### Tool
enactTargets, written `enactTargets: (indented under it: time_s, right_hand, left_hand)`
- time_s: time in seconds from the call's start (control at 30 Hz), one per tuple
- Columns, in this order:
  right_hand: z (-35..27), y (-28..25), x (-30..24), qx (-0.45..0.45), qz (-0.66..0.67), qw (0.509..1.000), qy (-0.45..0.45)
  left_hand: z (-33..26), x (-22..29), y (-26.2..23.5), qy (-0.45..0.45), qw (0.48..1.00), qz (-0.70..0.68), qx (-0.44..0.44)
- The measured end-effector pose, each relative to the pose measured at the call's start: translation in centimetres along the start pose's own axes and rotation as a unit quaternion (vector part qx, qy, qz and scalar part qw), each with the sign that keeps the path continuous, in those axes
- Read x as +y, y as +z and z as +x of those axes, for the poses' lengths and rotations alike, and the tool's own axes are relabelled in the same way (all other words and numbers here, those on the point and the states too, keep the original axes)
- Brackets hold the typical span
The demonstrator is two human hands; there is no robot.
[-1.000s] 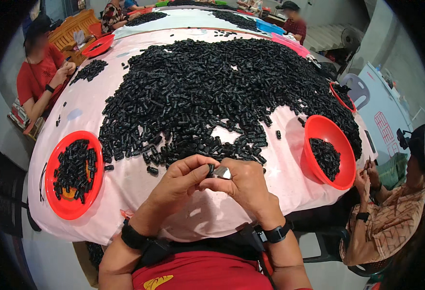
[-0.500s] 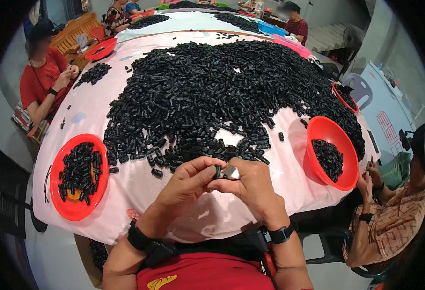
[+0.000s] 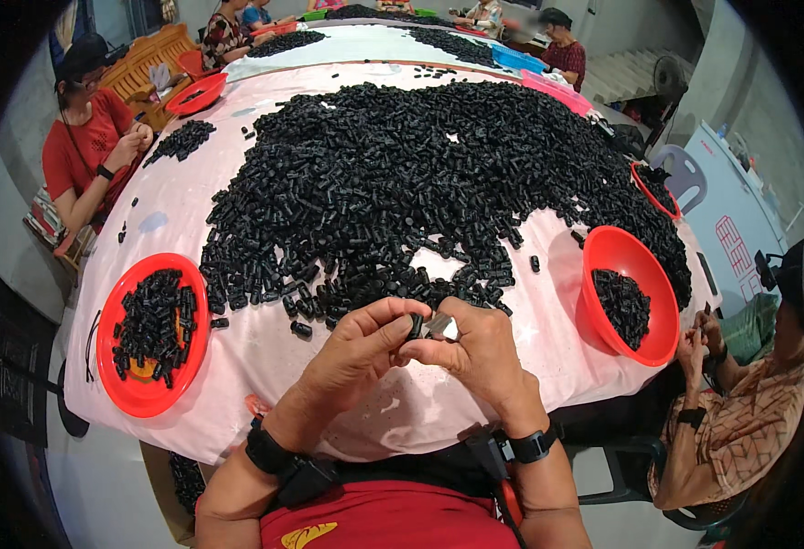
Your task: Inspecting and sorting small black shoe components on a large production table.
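My left hand (image 3: 352, 352) pinches a small black plastic cylinder (image 3: 416, 327) between thumb and fingers, above the near edge of the pink-covered table. My right hand (image 3: 475, 352) is closed on a short, shiny metal blade (image 3: 440, 326), which points left toward the cylinder. Whether its edge touches the cylinder is hard to make out. Just beyond both hands spreads a large pile of similar black cylinders (image 3: 375, 183). My fingers cover part of the cylinder and most of the blade's grip.
A red plate (image 3: 129, 403) of black cylinders lies to the left. To the right stands a red bowl (image 3: 656, 306) holding more. Co-workers sit around the table, one in red (image 3: 77, 156) at left and one in a patterned shirt (image 3: 740, 416) at right. Beneath the table is a cardboard box (image 3: 166, 485).
The view has shifted slightly. The black cylinder now shows more of its side between my left fingers, and the blade has tilted a little. Both hands keep their hold.
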State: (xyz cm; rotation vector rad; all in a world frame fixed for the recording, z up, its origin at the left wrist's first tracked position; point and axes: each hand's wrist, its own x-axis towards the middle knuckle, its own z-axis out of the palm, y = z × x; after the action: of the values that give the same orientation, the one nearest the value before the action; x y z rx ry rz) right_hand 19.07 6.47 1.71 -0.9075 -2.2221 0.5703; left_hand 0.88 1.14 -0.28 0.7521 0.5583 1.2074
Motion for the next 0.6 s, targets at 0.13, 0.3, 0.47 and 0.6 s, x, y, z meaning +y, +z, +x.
enactTargets:
  time_s: [0.13, 0.3, 0.47, 0.6]
  right_hand:
    - [-0.1, -0.1, -0.1, 0.025, 0.023, 0.999, -0.013]
    - [0.1, -0.2, -0.9, 0.038, 0.112, 0.992, -0.039]
    - [0.1, -0.2, -1.0, 0.029, 0.122, 0.99, -0.062]
    - [0.3, 0.0, -1.2, 0.035, 0.136, 0.988, -0.064]
  left_hand:
    - [0.1, 0.1, -0.1, -0.012, 1.0, -0.002, -0.005]
    - [0.2, 0.0, -0.1, -0.025, 0.999, -0.022, 0.011]
    - [0.1, 0.1, -0.1, -0.011, 1.0, -0.019, 0.014]
    - [-0.3, 0.8, 0.6, -0.043, 0.998, -0.042, 0.025]
